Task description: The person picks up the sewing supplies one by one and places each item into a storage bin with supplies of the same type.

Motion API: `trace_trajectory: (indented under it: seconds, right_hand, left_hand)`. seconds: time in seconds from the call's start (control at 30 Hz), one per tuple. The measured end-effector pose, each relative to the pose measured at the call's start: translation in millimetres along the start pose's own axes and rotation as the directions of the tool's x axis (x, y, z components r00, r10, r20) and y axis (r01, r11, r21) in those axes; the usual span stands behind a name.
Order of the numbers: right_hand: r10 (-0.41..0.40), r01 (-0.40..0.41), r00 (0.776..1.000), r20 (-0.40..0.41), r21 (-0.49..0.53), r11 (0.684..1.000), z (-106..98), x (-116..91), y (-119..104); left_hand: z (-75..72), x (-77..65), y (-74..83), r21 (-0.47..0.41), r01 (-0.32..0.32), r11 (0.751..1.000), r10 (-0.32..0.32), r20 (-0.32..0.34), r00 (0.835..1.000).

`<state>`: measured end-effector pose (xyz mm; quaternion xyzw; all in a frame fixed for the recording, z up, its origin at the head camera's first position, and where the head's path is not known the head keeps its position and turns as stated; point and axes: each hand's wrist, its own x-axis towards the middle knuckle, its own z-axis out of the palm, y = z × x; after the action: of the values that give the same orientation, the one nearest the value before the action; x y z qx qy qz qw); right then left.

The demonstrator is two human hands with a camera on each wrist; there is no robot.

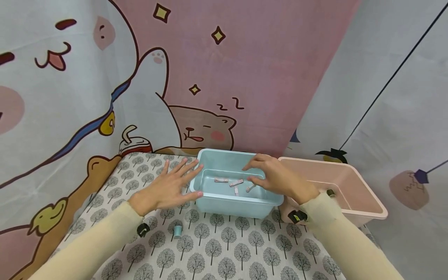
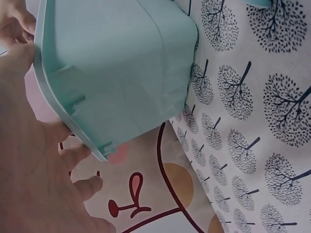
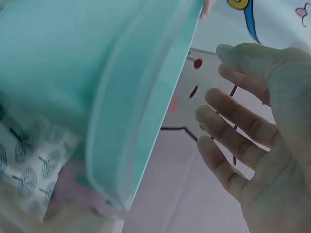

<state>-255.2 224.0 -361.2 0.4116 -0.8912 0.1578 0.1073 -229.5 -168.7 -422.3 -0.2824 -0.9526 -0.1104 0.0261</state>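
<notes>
A light blue plastic bin [image 1: 234, 206] stands on the patterned cloth with several small pale strips [image 1: 236, 182] lying on its floor. My left hand [image 1: 168, 190], fingers spread and straight, is at the bin's left rim; in the left wrist view its fingertips [image 2: 90, 187] overlap the rim's edge. Over the right part of the bin hovers my right hand [image 1: 276, 175], its fingers loosely bent with a gap to the thumb. In the right wrist view nothing lies between those fingers [image 3: 233, 131], and the bin's rim [image 3: 146, 131] is beside them.
To the right of the blue bin stands a pink bin [image 1: 353, 179] with a small dark cylindrical thing [image 1: 330, 193] inside. A small light blue cup [image 1: 177, 231] is on the tree-print cloth [image 1: 227, 249] in front. Behind the table hangs a cartoon-print curtain [image 1: 266, 77].
</notes>
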Motion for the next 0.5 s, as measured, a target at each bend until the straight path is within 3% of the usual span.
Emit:
trace_trajectory:
  seconds: [0.23,0.5]
  right_hand:
    - [-0.103,0.102,0.993,-0.052,-0.024,0.995,10.0,-7.0,-23.3]
    - [-0.198,0.2,0.971,-0.136,0.004,0.98,26.1,-16.6,-46.6]
  left_hand:
    - [1.1,-0.2,-7.9,-0.027,-0.01,1.0,0.01,0.001,1.0]
    - [-0.3,0.2,-14.7,-0.055,-0.012,0.998,0.013,0.012,1.0]
